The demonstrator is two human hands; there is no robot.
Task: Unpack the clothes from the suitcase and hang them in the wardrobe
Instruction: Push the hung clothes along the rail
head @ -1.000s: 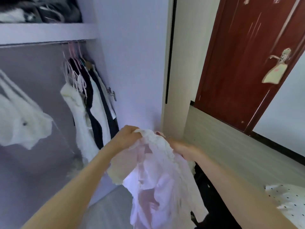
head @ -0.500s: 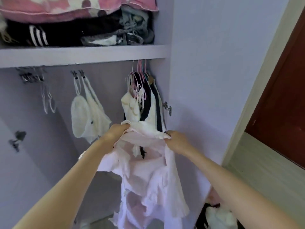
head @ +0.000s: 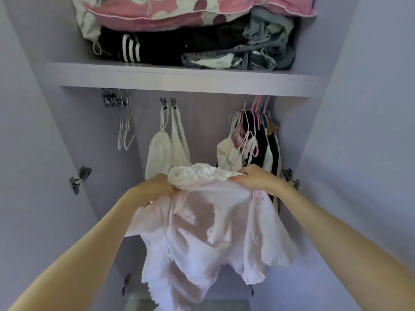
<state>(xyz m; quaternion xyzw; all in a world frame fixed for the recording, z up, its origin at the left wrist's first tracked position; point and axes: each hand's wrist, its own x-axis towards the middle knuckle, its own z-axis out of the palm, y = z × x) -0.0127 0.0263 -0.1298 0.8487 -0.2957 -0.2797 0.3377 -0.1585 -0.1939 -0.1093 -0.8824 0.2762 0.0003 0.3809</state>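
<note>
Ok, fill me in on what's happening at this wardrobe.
A person stands facing the open wardrobe, holding a pale pink shirt up by its top edge. The left hand and the right hand each grip the bunched fabric near the collar, and the rest hangs loose below. The shirt is not on a hanger yet. Empty white hangers hang at the left of the rail, with clothes already hung at the right and folded clothes piled on the shelf above.
</note>
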